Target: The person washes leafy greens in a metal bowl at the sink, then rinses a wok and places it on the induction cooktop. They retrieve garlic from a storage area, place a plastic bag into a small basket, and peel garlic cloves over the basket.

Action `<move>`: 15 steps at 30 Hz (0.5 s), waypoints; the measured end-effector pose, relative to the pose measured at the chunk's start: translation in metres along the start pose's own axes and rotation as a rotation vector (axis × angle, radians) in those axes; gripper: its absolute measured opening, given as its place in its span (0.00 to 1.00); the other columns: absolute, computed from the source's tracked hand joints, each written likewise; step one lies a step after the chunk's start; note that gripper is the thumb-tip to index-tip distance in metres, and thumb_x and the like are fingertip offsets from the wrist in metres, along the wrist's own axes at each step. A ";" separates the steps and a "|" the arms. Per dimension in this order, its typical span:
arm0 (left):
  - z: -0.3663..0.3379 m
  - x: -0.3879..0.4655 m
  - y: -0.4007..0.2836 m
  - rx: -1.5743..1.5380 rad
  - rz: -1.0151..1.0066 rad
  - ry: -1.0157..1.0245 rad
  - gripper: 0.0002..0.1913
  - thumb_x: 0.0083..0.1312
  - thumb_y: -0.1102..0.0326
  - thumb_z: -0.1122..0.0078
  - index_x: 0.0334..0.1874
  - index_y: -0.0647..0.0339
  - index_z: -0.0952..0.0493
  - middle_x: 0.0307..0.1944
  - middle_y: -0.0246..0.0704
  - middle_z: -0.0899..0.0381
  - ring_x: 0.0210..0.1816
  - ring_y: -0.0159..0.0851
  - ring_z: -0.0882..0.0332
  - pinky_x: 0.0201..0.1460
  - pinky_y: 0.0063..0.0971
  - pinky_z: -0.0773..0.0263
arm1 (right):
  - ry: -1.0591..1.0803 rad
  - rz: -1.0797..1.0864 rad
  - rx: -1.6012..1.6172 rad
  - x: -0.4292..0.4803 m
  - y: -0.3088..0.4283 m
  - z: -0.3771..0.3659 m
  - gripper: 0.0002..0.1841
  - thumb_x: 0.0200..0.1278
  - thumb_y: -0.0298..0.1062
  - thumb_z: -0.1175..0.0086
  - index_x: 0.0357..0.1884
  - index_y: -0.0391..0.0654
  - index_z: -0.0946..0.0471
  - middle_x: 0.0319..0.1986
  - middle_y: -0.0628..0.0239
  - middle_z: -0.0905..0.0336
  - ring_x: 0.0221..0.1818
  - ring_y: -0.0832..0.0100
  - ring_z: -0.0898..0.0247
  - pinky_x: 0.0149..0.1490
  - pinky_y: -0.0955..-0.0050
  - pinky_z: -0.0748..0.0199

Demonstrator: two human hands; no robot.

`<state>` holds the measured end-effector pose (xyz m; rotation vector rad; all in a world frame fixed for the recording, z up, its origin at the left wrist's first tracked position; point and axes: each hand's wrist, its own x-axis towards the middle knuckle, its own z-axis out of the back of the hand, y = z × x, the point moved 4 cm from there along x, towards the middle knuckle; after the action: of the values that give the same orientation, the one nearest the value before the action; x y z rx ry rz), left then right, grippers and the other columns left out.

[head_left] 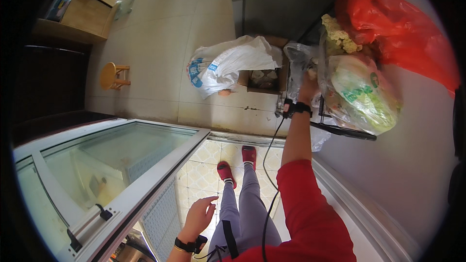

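Note:
My right hand [308,88] reaches into a clear plastic bag [296,60] on a lower level of a black rack [342,131]. Its fingers are blurred near a small pale item, and whether they grip it cannot be made out. Just right of that hand, a Chinese cabbage [364,94] in printed clear wrap lies on the rack's upper level. Cauliflower [340,34] sits behind the cabbage, beside a red plastic bag [397,32]. Low in the view, my left hand [199,214] hangs beside my leg, holding nothing, with its fingers apart.
A cardboard box [282,80] with roundish items stands left of the rack, partly covered by a white woven sack [240,58]. A framed glass door [120,153] stands at the left, near a wooden stool [109,76]. A sill [247,138] crosses the floor before my feet.

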<state>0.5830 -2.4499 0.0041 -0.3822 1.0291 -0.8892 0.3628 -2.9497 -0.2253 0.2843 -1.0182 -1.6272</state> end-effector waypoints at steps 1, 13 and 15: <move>0.001 -0.003 -0.005 0.011 -0.013 -0.002 0.14 0.69 0.71 0.44 0.56 0.59 0.21 0.43 0.41 0.17 0.44 0.45 0.19 0.49 0.36 0.26 | 0.046 -0.021 0.007 -0.010 0.012 0.003 0.25 0.48 0.32 0.33 0.52 0.46 0.22 0.54 0.47 0.25 0.59 0.47 0.31 0.65 0.55 0.35; 0.037 -0.096 -0.042 -0.015 -0.035 -0.195 0.14 0.67 0.67 0.44 0.55 0.57 0.21 0.44 0.42 0.16 0.48 0.49 0.20 0.52 0.40 0.27 | 0.536 0.396 0.347 -0.172 0.161 0.120 0.35 0.43 0.22 0.31 0.59 0.47 0.27 0.70 0.45 0.52 0.71 0.42 0.49 0.71 0.52 0.41; 0.043 -0.121 -0.041 -0.046 -0.050 -0.285 0.14 0.68 0.66 0.45 0.54 0.55 0.20 0.44 0.42 0.16 0.48 0.51 0.20 0.52 0.41 0.27 | 0.639 0.467 0.379 -0.199 0.181 0.142 0.32 0.43 0.23 0.30 0.55 0.46 0.26 0.68 0.44 0.49 0.71 0.42 0.49 0.71 0.49 0.42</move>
<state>0.5755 -2.3849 0.1216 -0.5588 0.7812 -0.8295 0.4581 -2.7050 -0.0717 0.7113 -0.8023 -0.8249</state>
